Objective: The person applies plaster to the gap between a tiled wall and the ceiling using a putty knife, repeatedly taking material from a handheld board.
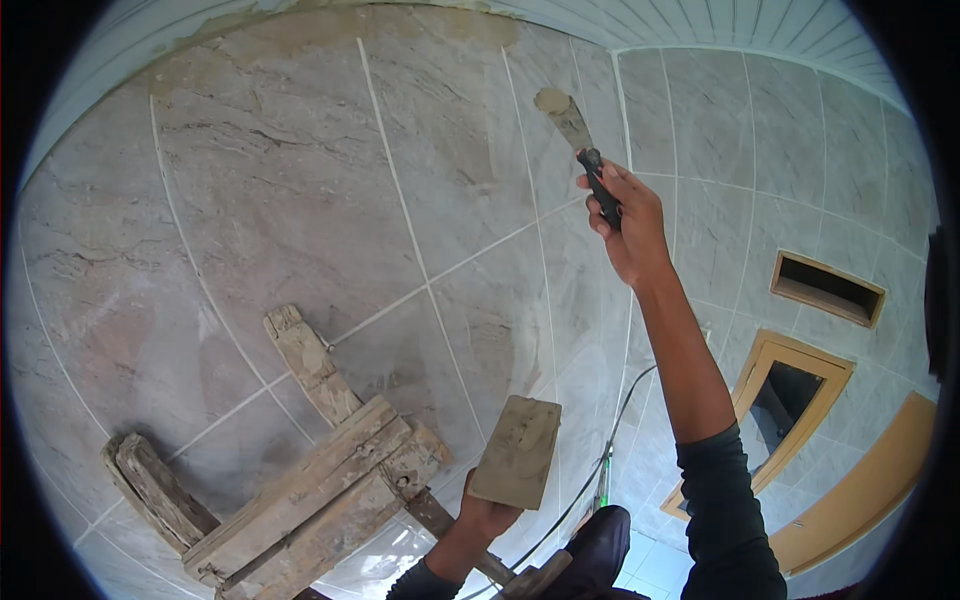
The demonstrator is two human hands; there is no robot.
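Observation:
My right hand [628, 215] is raised at the upper right, its fingers wrapped round the black handle of a putty knife [573, 127]. A lump of beige paste [552, 101] sits on the end of the blade, which is in front of the grey marbled wall tiles [455, 150]. Lower down, my left hand [488, 515] grips a flat rectangular board [518, 452] from beneath. Its face is smeared with the same beige paste. The fingers under the board are mostly hidden.
A rough wooden scaffold [310, 490] stands against the wall at lower left. A dark cable [628, 400] hangs near the corner. To the right are a rectangular wall opening [828, 287], a wood-framed window [745, 400] and a wooden door [850, 480]. White ceiling panels [740, 22] run overhead.

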